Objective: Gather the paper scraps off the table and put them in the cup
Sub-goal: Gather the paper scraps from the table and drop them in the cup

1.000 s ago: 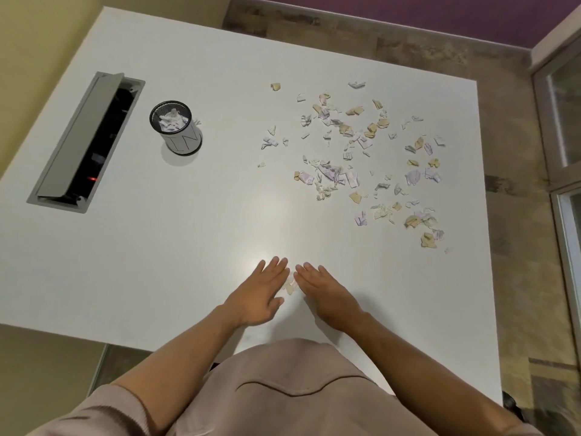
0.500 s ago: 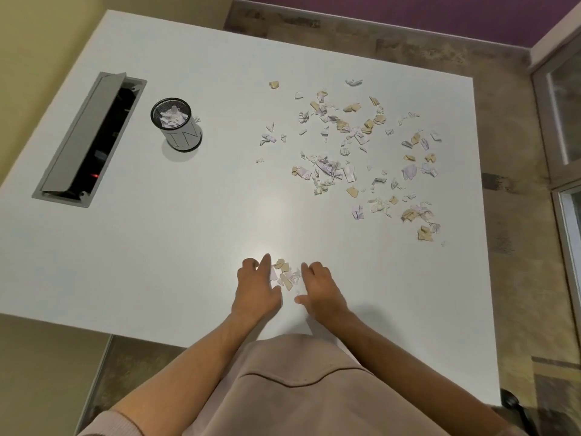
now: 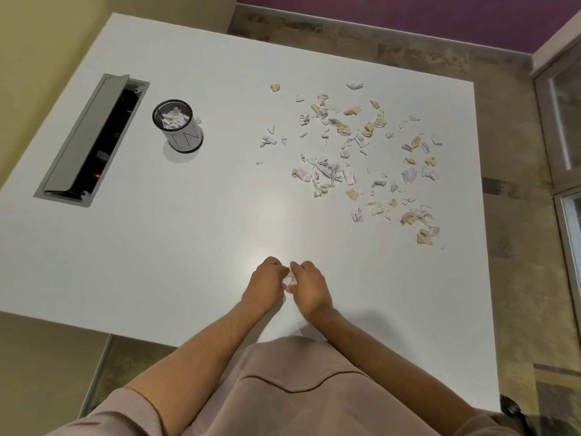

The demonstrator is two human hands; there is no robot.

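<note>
A small bunch of paper scraps [image 3: 288,279] sits pinched between the two hands near the front middle of the white surface [image 3: 157,247]. The left hand [image 3: 265,283] and right hand [image 3: 309,286] are curled inward, fingertips meeting around the bunch, so each grip is clamped on it. Half a second ago the fingers were looser and a few pieces lay fanned out between them on the surface; a second ago both hands lay flat with straight fingers. Now only a sliver of cream and lilac paper shows in the gap between the knuckles.

The main scatter of scraps [image 3: 355,158] lies well apart, spread over the far right half of the surface and reaching close to its right edge. The cup [image 3: 177,125], dark-rimmed and already holding white pieces, stands upright to the far left, with one scrap just beside its base. Between the hands and the cup the surface is bare. Left of the cup a cable hatch [image 3: 91,140] with its grey lid raised is set into the surface. The near edge runs just behind the wrists.
</note>
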